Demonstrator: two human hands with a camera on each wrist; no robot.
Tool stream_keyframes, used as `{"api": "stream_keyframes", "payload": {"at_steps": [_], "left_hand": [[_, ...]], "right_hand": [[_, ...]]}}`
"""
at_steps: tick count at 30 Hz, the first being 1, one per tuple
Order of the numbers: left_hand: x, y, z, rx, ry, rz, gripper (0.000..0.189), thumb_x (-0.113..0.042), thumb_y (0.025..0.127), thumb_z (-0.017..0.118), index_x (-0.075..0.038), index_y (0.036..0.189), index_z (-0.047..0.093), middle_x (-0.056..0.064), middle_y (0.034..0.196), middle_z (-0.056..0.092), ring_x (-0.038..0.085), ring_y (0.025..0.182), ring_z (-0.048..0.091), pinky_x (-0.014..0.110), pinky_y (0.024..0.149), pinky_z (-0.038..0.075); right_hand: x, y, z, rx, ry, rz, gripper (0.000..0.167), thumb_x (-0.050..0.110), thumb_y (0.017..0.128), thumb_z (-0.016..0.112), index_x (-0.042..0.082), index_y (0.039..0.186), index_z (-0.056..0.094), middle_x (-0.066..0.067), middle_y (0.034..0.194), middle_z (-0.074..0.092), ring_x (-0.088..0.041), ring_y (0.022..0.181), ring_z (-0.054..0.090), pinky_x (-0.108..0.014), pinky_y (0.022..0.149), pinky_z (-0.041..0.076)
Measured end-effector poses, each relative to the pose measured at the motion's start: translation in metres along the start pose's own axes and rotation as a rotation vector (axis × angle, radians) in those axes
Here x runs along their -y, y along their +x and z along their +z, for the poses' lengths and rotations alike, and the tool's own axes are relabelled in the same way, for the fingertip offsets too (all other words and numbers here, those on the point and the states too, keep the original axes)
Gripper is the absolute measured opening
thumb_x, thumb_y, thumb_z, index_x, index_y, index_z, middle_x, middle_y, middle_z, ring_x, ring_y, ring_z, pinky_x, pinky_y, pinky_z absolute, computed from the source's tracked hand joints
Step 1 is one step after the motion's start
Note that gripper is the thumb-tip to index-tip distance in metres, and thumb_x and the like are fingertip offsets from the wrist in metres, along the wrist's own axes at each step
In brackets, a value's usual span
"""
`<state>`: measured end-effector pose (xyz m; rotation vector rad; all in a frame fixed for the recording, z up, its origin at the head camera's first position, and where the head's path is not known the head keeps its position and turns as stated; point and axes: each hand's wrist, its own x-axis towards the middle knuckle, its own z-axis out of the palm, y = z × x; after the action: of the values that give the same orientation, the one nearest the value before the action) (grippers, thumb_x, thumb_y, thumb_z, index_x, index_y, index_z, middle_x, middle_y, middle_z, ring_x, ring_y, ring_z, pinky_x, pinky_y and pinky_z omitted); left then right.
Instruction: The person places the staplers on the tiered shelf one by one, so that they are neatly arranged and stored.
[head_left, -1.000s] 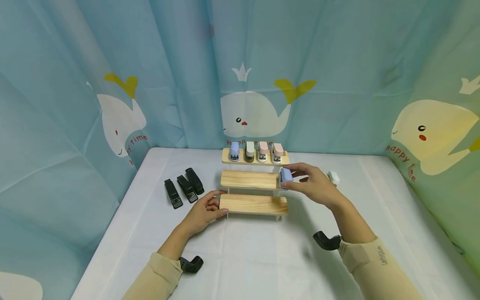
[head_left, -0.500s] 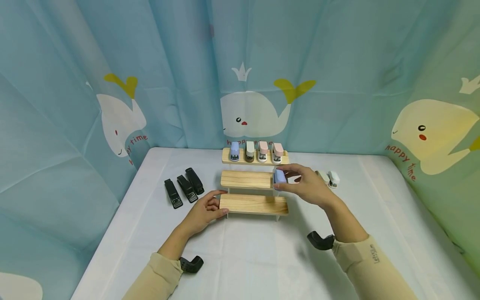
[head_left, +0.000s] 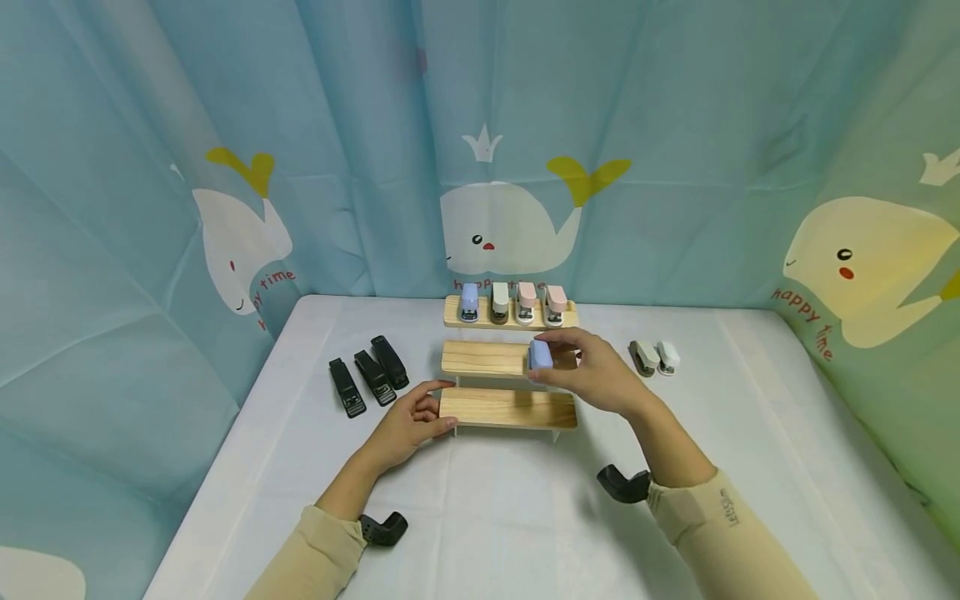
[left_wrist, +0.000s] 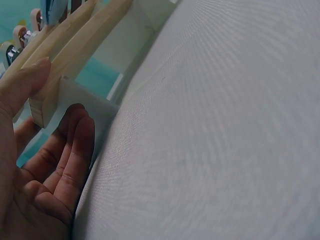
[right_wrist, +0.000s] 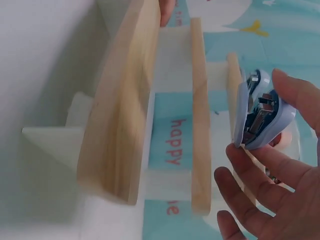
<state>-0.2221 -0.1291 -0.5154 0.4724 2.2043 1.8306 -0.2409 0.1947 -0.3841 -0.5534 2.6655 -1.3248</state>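
My right hand (head_left: 588, 371) pinches a small light-blue stapler (head_left: 540, 355) between thumb and fingers, over the right part of the middle tier of a three-tier wooden shelf (head_left: 487, 358). In the right wrist view the metal inside the stapler (right_wrist: 261, 115) shows; whether it touches the wood I cannot tell. My left hand (head_left: 405, 425) holds the left end of the lowest tier, with the thumb (left_wrist: 37, 75) on the board and other fingers bent below it. Along the top tier stand a blue stapler (head_left: 469, 302), a pale green stapler (head_left: 499, 302) and two pink staplers (head_left: 527, 302).
Three black staplers (head_left: 373, 377) lie on the white table (head_left: 495, 517) left of the shelf. To its right are a pale green stapler (head_left: 643, 357) and a white stapler (head_left: 667, 357). A blue curtain (head_left: 360, 167) with whale prints hangs behind the table.
My right hand has moved left with the light-blue stapler, from the middle tier's right end inward. The staplers at right came into full view. My left hand has stayed put.
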Motion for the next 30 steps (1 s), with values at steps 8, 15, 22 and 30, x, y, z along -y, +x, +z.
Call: {"api": "stream_keyframes", "payload": {"at_steps": [8, 15, 22, 30], "left_hand": [[0.001, 0.001, -0.001, -0.014, -0.006, -0.007, 0.064, -0.022, 0.092, 0.081, -0.022, 0.149, 0.052, 0.008, 0.097, 0.068, 0.013, 0.079, 0.066, 0.025, 0.073, 0.056], [0.001, 0.001, 0.0, -0.005, -0.004, -0.014, 0.064, -0.022, 0.093, 0.08, -0.022, 0.15, 0.051, 0.007, 0.097, 0.067, 0.012, 0.078, 0.065, 0.025, 0.073, 0.056], [0.001, 0.0, 0.0, -0.005, -0.016, -0.016, 0.063, -0.022, 0.093, 0.08, -0.021, 0.149, 0.052, 0.007, 0.097, 0.068, 0.012, 0.079, 0.065, 0.025, 0.073, 0.056], [0.0, -0.001, 0.0, -0.002, -0.014, -0.022, 0.063, -0.022, 0.093, 0.08, -0.022, 0.149, 0.051, 0.006, 0.098, 0.067, 0.012, 0.08, 0.065, 0.025, 0.074, 0.056]], "right_hand": [[0.015, 0.009, 0.016, 0.025, 0.081, -0.044, 0.055, 0.027, 0.086, 0.086, 0.009, 0.134, 0.065, -0.008, 0.121, 0.066, -0.026, 0.111, 0.062, -0.043, 0.091, 0.055], [0.025, 0.017, 0.033, 0.009, 0.11, -0.051, 0.055, 0.026, 0.085, 0.087, 0.008, 0.132, 0.066, -0.007, 0.123, 0.067, -0.027, 0.112, 0.065, -0.052, 0.098, 0.054], [0.03, 0.025, 0.045, 0.001, 0.072, -0.013, 0.059, 0.034, 0.086, 0.086, 0.011, 0.135, 0.064, -0.007, 0.122, 0.068, -0.025, 0.11, 0.067, -0.044, 0.095, 0.055], [0.033, 0.034, 0.057, -0.03, 0.049, 0.0, 0.064, 0.038, 0.085, 0.086, 0.013, 0.139, 0.064, -0.005, 0.122, 0.067, -0.024, 0.109, 0.066, -0.041, 0.092, 0.055]]}}
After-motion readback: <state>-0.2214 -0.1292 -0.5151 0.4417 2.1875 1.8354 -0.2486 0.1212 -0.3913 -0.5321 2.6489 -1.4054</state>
